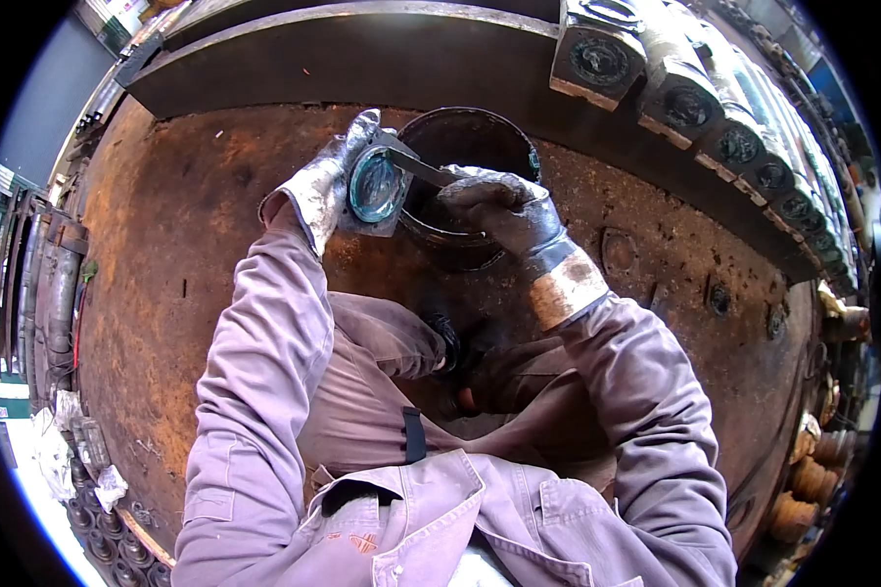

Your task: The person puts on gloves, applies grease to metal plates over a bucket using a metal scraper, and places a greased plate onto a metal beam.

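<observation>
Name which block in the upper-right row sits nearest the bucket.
The block at the row's left end in the picture, closest to the bucket; the others trail off rightward, farther away.

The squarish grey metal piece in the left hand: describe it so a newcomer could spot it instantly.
Find the round, black, open-topped bucket. To its left, the gloved left hand holds the squarish grey metal piece. Its round, teal-smeared face sets it apart from the dark, flat metal blade.

tool [423,169] partly hidden, bucket [485,137] partly covered
</observation>
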Tool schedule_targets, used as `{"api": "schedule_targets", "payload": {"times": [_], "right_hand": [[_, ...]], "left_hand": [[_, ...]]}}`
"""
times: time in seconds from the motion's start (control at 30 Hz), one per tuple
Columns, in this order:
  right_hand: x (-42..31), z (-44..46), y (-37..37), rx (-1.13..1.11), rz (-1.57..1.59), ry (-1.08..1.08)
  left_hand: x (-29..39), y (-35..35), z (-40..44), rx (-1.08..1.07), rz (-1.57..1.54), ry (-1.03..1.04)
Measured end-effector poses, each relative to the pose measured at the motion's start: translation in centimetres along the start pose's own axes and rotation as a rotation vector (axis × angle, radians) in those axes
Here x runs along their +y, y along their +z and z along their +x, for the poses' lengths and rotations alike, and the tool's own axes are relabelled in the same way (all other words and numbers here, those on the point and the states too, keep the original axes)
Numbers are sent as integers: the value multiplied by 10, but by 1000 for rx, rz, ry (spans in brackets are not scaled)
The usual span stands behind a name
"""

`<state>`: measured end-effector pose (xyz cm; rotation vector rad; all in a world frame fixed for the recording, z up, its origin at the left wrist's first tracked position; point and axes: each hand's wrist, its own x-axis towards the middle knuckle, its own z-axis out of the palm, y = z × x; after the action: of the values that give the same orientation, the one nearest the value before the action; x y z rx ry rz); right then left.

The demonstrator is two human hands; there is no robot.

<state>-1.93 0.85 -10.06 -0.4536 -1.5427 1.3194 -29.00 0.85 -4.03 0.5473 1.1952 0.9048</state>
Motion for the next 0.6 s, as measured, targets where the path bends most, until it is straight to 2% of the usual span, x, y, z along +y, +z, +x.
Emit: {"api": "schedule_targets", "payload": {"times": [0.1,0.13,0.23,0.33,0.4,0.47,0.5,0.53,0.6], "right_hand": [[-12,-2,26,116,45,129],[-8,-1,28,91,-46,8],[-8,-9,37,64,-217,-110],[-24,-20,44,-23,-379,-69],[-40,-27,50,-47,-405,-29],[-51,-30,47,-172,-425,-30],[-54,-29,45,-175,-424,-31],[-56,-28,42,-285,-502,-30],[-47,-27,32,-382,-615,-79]], "left_hand": [[0,1,8,-18,-22,6],[0,0,11,-26,-30,11],[0,-2,14,-70,-57,34],[1,-7,11,-135,-58,54],[-1,-13,9,-243,-801,-108],[-2,-18,6,-336,-1546,-271],[-2,-20,6,-358,-1734,-307],[-2,-22,6,-379,-1921,-351],[-2,-23,7,-328,-1916,-319]]}}
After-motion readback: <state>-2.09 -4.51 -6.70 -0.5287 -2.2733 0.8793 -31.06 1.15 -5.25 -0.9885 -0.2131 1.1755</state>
